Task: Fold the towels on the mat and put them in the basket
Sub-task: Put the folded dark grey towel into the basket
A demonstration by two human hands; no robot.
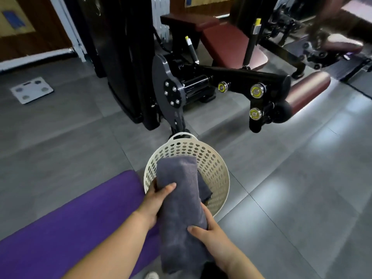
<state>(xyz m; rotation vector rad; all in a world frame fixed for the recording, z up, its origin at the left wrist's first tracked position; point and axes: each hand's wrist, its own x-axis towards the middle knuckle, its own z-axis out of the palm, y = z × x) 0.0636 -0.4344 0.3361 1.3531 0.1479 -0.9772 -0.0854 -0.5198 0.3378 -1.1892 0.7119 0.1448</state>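
A folded grey towel (180, 202) is held lengthwise between both hands, its far end over the near rim of the white perforated basket (213, 164). My left hand (155, 200) grips the towel's left side, thumb on top. My right hand (209, 236) grips its lower right part, thumb on top. Another grey towel (205, 190) lies inside the basket, partly hidden by the held one. The purple mat (66, 224) stretches from the lower left up to the basket, with no towel showing on it.
A black gym machine (181, 85) with dark red pads stands just behind the basket on the grey tiled floor. A white bathroom scale (31, 90) lies at the far left. Bare floor (302, 188) spreads to the right of the basket.
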